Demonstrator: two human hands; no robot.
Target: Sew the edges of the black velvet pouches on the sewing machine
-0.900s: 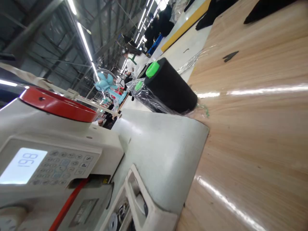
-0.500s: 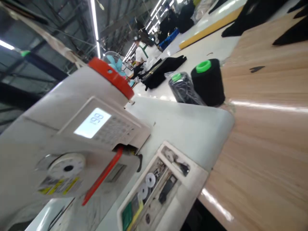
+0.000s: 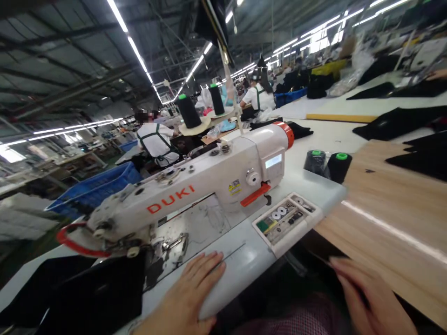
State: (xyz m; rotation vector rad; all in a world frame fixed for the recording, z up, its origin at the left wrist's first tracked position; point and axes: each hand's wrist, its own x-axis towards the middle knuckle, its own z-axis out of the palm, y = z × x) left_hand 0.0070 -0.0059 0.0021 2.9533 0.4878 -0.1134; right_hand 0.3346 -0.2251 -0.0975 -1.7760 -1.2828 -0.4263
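Note:
My left hand lies flat on the front of the pale sewing table, fingers stretched out and nothing in them. Behind it stands a white sewing machine with orange lettering and a red lever. Black fabric rests at the needle end, left of that hand. My right hand is by the near edge of the wooden tabletop, its fingers extended with nothing visible in them; whether it touches the wood I cannot tell. Between the hands, a parts tray set into the table holds white bobbins and small items.
Two black thread cones with green tops stand behind the table's right end, one wrapped in plastic. Further black pieces lie at the right. A blue crate is at the back left. Two people in white shirts sit beyond the machine.
The view has swung left and levelled, from a close tilted look at the machine's right end to the whole machine. Both my hands have come into view.

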